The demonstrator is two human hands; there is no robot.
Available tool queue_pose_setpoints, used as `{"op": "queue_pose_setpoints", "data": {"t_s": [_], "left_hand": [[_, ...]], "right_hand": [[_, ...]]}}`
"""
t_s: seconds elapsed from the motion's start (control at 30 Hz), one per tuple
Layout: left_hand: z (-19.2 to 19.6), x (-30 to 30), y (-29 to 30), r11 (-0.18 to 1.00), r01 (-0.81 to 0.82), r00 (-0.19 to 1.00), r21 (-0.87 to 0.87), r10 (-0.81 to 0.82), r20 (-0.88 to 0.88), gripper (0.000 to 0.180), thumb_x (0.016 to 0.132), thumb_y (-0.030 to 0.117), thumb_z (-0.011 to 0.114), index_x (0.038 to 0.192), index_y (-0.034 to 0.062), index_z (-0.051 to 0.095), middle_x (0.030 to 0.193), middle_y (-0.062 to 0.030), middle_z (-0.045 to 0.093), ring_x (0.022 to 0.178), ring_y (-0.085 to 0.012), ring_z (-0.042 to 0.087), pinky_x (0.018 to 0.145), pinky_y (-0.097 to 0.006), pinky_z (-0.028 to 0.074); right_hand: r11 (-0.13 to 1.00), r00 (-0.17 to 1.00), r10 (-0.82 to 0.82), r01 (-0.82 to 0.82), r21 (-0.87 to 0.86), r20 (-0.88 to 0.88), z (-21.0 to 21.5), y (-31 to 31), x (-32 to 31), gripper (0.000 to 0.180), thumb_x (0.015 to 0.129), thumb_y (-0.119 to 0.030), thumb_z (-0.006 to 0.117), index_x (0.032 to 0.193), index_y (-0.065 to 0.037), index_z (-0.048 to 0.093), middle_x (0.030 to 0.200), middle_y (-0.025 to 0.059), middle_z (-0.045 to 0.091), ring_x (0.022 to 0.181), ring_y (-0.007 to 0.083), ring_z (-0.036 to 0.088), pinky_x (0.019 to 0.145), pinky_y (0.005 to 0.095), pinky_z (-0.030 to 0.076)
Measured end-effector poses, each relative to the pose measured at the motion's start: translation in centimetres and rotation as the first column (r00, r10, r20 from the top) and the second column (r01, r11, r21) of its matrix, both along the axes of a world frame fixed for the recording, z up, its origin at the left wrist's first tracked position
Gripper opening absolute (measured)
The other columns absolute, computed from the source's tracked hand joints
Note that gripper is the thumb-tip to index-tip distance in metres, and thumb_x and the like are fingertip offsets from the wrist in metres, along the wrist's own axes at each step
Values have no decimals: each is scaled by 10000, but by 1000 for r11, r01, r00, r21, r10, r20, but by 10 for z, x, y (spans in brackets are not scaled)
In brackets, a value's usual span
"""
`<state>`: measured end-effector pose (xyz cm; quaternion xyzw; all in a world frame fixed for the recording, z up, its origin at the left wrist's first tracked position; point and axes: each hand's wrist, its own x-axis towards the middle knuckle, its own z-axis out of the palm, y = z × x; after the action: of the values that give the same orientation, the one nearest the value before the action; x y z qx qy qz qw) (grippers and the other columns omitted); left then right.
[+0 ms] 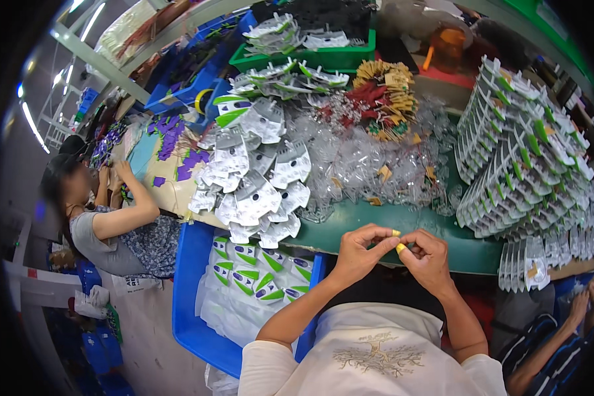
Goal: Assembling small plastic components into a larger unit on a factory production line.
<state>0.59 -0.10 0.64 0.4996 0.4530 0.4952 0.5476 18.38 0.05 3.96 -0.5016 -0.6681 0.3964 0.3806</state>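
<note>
My left hand (365, 254) and my right hand (427, 262) meet over the near edge of the green tabletop (389, 224). Both are closed, their thumbs and index fingers drawn together in pinches. Small yellow wraps cover a fingertip of each. Whatever lies between the fingers, if anything, is too small to make out. Beyond my hands spreads a heap of clear plastic parts (350, 171). Behind it lie bundled red wires (363, 102) with tan tabs (393, 82). Left of the heap is a loose pile of grey-white plastic shells (251, 191), some with green parts.
Tall stacked rows of similar shells (515, 165) stand at right. A blue bin (185, 317) holds green-and-white shells on plastic sheeting, lower left. At the back is a green tray (369, 49). One person (105, 218) works at left; another person's arm (554, 350) shows lower right.
</note>
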Motion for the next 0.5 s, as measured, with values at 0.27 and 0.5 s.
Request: {"op": "queue_pose_setpoints", "data": {"t_s": [0.27, 0.5], "left_hand": [[12, -24, 34, 680, 570, 734, -461, -171, 657, 439, 891, 130, 726, 1263, 43, 510, 924, -50, 676, 800, -106, 637, 735, -235, 513], [81, -77, 193, 868, 139, 763, 477, 214, -610, 324, 819, 197, 752, 1080, 46, 633, 847, -97, 661, 802, -243, 648, 705, -369, 506]], "right_hand": [[990, 969, 138, -140, 8, -203, -7, 23, 3, 109, 826, 28, 686, 926, 3, 722, 781, 13, 659, 600, 24, 519, 530, 192, 394], [992, 922, -104, 68, -107, -374, -4, 26, 15, 94, 855, 54, 628, 934, 4, 629, 747, -51, 534, 601, -11, 436, 527, 158, 329]]}}
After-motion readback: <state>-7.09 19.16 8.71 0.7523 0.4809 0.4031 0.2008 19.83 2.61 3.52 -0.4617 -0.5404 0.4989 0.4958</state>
